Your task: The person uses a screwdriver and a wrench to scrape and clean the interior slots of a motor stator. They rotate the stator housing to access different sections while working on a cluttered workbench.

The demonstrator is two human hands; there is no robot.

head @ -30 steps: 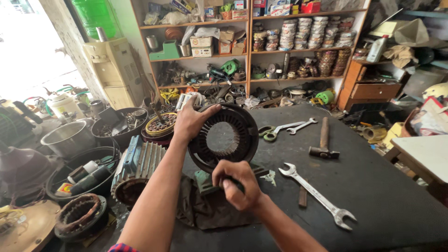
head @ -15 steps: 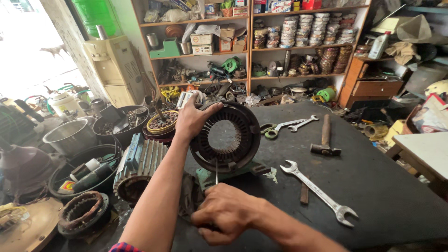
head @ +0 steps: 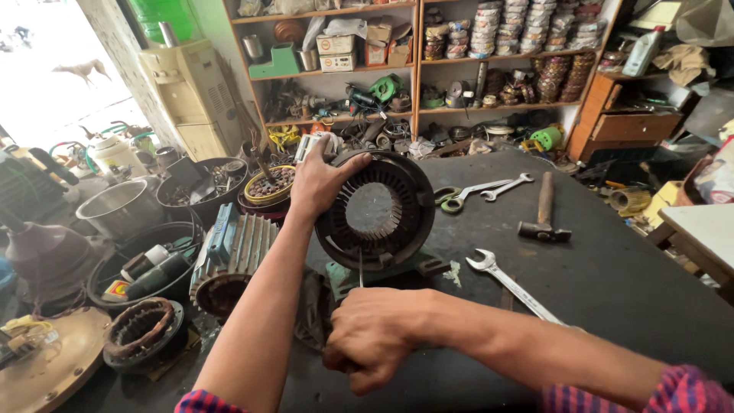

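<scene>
The left hand (head: 319, 182) grips the round slotted motor ring (head: 376, 210) upright by its rim. The right hand (head: 375, 336) is clenched on a thin tool (head: 361, 268) whose tip points up at the ring's lower edge. Best keep the ring steady.

cramped workshop. dark counter (head: 612, 291) in the middle. wooden shelves (head: 417, 57) along back wall, packed w/ boxes, coils, parts. small wooden drawer unit (head: 627, 126) at right. bright daylight from doorway (head: 46, 69) at left, beside a cream cabinet (head: 191, 99).

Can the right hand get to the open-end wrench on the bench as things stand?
Probably yes. The wrench lies flat on bare bench just beyond the right hand, nothing between them. But that hand is closed around a thin tool, so it would have to free its fingers first.
</scene>
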